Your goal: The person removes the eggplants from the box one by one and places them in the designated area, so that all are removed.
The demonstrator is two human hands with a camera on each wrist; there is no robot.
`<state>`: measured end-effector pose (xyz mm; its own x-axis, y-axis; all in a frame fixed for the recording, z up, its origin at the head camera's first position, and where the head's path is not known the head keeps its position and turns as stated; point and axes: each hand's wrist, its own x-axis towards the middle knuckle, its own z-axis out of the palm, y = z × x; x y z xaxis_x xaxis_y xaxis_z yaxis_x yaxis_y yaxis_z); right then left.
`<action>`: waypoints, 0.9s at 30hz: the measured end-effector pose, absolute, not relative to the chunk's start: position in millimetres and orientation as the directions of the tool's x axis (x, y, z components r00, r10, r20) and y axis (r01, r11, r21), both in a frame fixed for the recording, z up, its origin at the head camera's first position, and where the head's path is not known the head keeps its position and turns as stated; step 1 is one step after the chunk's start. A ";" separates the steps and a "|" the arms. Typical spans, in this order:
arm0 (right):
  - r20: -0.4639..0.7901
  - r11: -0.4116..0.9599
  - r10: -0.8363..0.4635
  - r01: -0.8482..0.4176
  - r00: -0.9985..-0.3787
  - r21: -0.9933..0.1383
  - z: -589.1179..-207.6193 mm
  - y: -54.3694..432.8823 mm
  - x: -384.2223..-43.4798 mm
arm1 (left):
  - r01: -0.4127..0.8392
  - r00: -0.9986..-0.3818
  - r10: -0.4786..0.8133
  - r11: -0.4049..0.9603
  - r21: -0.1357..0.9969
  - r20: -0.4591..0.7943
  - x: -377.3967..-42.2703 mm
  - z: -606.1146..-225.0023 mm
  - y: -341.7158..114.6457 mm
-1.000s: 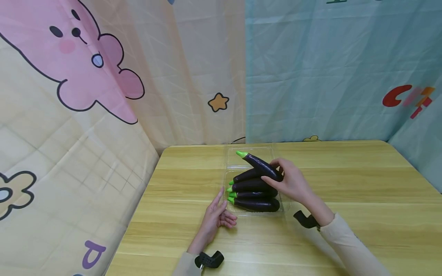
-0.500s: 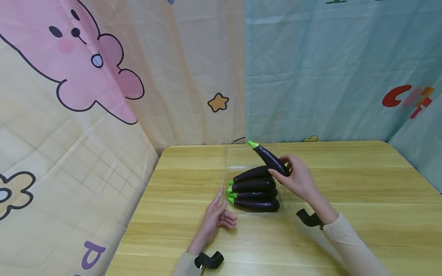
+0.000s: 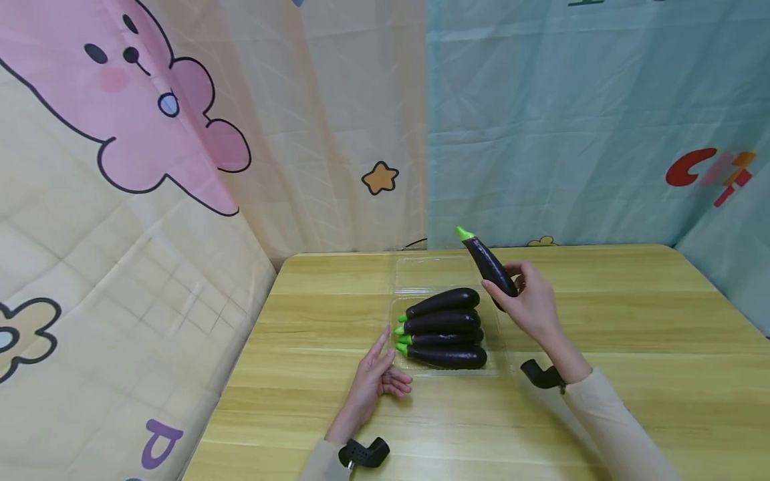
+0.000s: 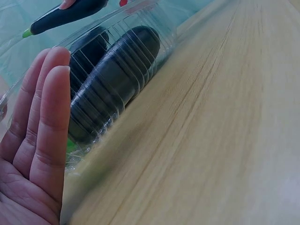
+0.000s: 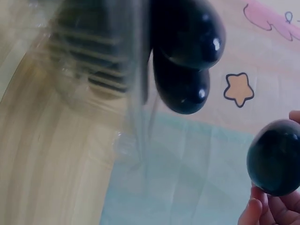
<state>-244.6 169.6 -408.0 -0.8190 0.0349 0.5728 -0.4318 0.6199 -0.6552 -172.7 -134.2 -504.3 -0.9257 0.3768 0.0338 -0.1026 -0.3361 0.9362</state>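
Note:
My right hand (image 3: 529,300) grips a dark purple eggplant (image 3: 488,266) by its thick end. Its green stem tilts up and to the left, above the table. In the right wrist view the round end of that eggplant (image 5: 275,157) shows between thumb and fingers. Several more eggplants (image 3: 442,323) lie side by side in a clear plastic container (image 3: 494,357), stems to the left. At the container's left edge is my left hand (image 3: 374,381), fingers extended and holding nothing. The left wrist view shows its straight fingers (image 4: 52,117) beside the ribbed clear wall; whether they touch it I cannot tell.
Behind the eggplants the container's clear lid (image 3: 436,270) lies folded back. All of this sits on a light wooden table (image 3: 631,347). Printed curtains (image 3: 571,133) hang just past the table's far edge and along its left side.
The right hand has lifted the eggplant away from the others, up and to the right, and its stem now points more steeply upward. My left hand has stayed in place.

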 end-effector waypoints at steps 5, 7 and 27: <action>0.544 0.616 0.092 -0.381 -0.834 -0.689 -410.8 174.4 -248.8 | -0.105 -0.925 0.378 -0.336 0.936 0.032 -173.1 -504.6 -133.8; 0.536 0.612 0.109 -0.368 -0.837 -0.700 -412.2 176.3 -250.8 | -0.104 -0.926 0.377 -0.336 0.936 0.033 -173.1 -504.6 -133.9; 0.490 0.633 0.217 -0.260 -0.845 -0.729 -424.3 188.8 -274.4 | -0.099 -0.929 0.368 -0.326 0.940 0.030 -172.4 -503.4 -133.9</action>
<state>-274.4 188.8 -424.3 -0.8445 0.2170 0.4896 -0.2599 0.6332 -0.7290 -172.4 -133.9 -503.4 -0.9295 0.3677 0.0299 -0.0987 -0.3259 0.9402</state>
